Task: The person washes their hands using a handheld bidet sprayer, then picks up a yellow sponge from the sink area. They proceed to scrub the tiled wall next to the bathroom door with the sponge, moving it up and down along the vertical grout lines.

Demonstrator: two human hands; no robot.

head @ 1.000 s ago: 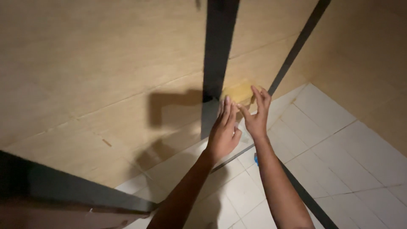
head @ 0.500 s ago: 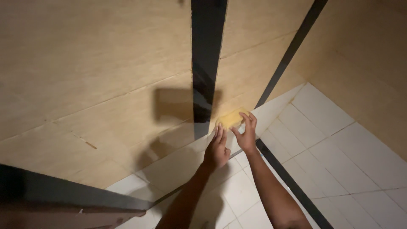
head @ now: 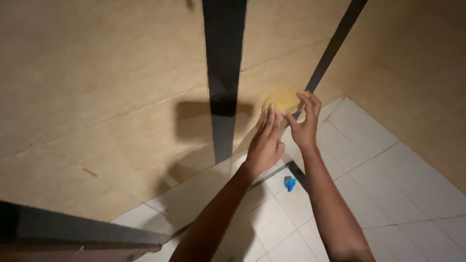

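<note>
My right hand [head: 306, 123] holds a yellow sponge [head: 283, 100] flat against the tan wall [head: 107, 82], fingers curled over its right edge and thumb under it. My left hand [head: 264, 143] is open, fingers straight and together, fingertips at the lower left edge of the sponge; whether they touch it I cannot tell. The sponge sits low on the wall, between the wide black stripe [head: 223, 73] and the narrow black stripe [head: 335, 43], just above the white tiled floor [head: 388, 184]. A small blue object [head: 290, 184] lies on the floor between my forearms; its kind is unclear. The dim light blurs detail.
</note>
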